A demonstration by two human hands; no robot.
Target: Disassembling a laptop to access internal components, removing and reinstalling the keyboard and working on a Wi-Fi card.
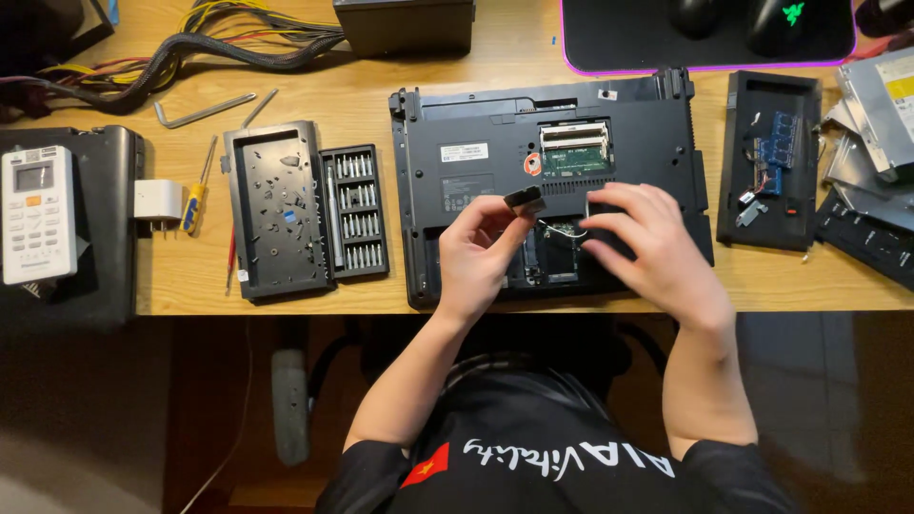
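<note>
An upturned black laptop (547,181) is seen lying bottom-up at the front edge of the wooden desk (371,100), near its middle, with service covers removed. A green memory module (575,158) is exposed in an open bay toward the laptop's rear edge.

The left hand (476,257) is held above the laptop's front half, fingers closed narrowly on a small black part with a silvery face (525,200), pinched between thumb and fingertips. The right hand (652,243) is spread flat over the open compartment (557,252) at the laptop's front edge, fingers loosely extended and resting on the casing; nothing is gripped in it, as far as can be told. Thin wires (560,228) are visible in that compartment, between the two hands.

Left of the laptop, a black cover used as a screw tray (276,205) and an open bit set (354,209) lie side by side. A yellow-handled screwdriver (195,200), a white plug adapter (157,202) and a hex key (200,111) lie further toward the left edge. A white remote (36,214) rests on a dark box beyond it. A removed battery-shaped tray with a blue board (769,157) lies right of the laptop.

Judgement on handling: the small part is best kept pinched by its edges, clear of the wires, while the casing is steadied by the flat right hand. Loose screws should be kept in the tray.
</note>
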